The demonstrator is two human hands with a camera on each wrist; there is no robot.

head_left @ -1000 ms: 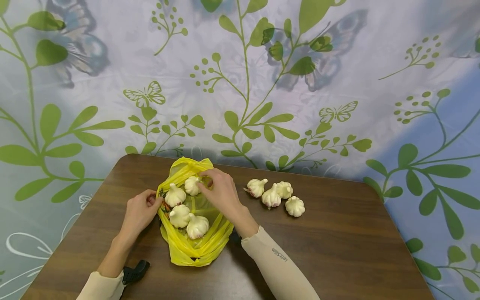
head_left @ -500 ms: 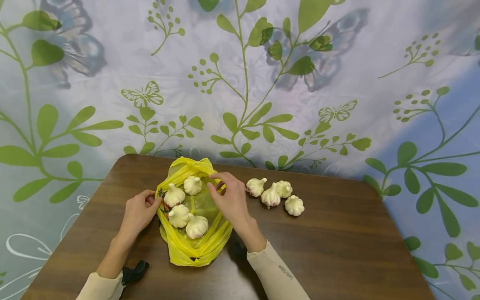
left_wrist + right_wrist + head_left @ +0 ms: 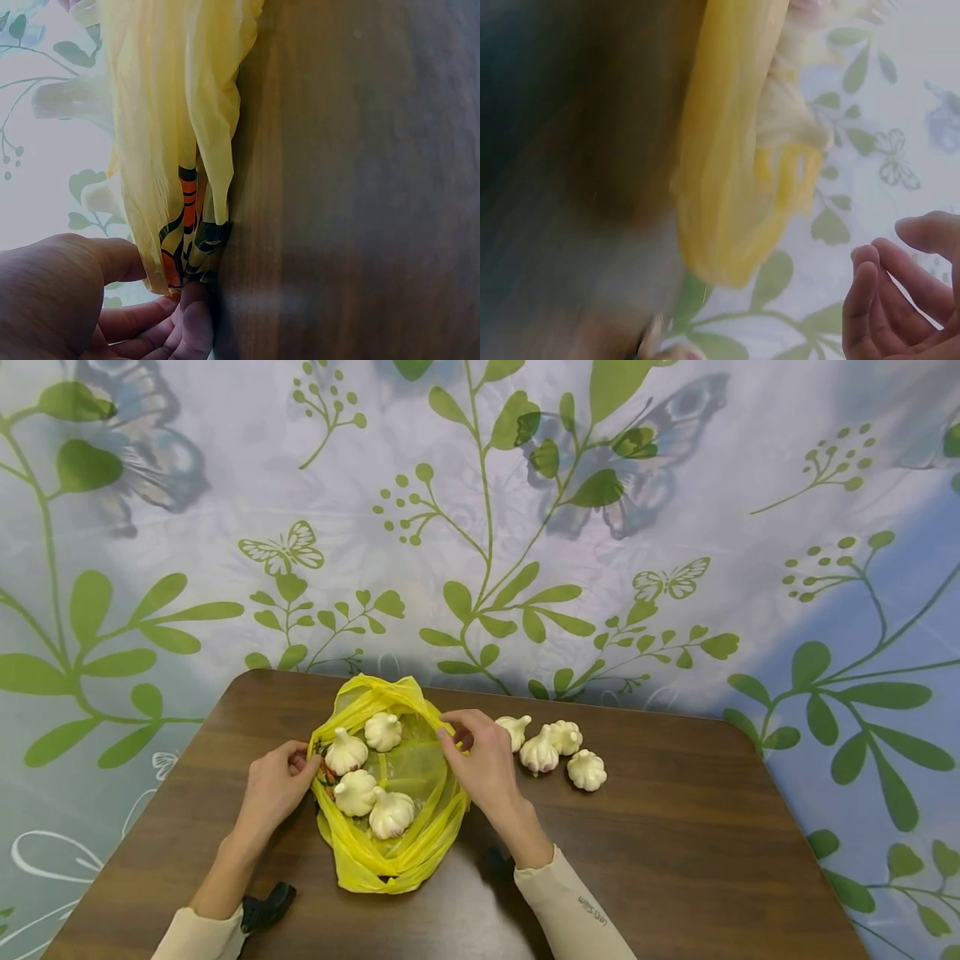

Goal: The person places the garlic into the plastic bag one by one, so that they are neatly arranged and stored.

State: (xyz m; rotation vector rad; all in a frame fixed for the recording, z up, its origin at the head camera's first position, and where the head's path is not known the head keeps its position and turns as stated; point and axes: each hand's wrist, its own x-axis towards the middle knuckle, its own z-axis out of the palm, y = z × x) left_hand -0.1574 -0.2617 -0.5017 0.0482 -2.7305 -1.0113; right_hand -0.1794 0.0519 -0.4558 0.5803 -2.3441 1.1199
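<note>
A yellow plastic bag (image 3: pixel 401 868) lies with its mouth spread wide. Several garlic bulbs (image 3: pixel 356 792) sit in it, toward its left side. My left hand (image 3: pixel 272 787) pinches the bag's left edge between thumb and fingers, beside an orange and black print (image 3: pixel 190 202). At the bag's right rim is my right hand (image 3: pixel 483 764), its fingers loosely bent; the right wrist view shows them holding nothing and apart from the bag. Several more garlic bulbs (image 3: pixel 540 752) lie on the table just right of that hand, which partly hides one.
The brown wooden table (image 3: pixel 675 827) has rounded back corners. Right behind its back edge hangs a cloth backdrop (image 3: pixel 405 610) with leaves and butterflies. A black strap piece (image 3: pixel 267 906) is at the left wrist.
My right hand has let go of the garlic bulb at the back of the bag and moved right, across the bag's rim. The left hand has kept its pinch on the bag.
</note>
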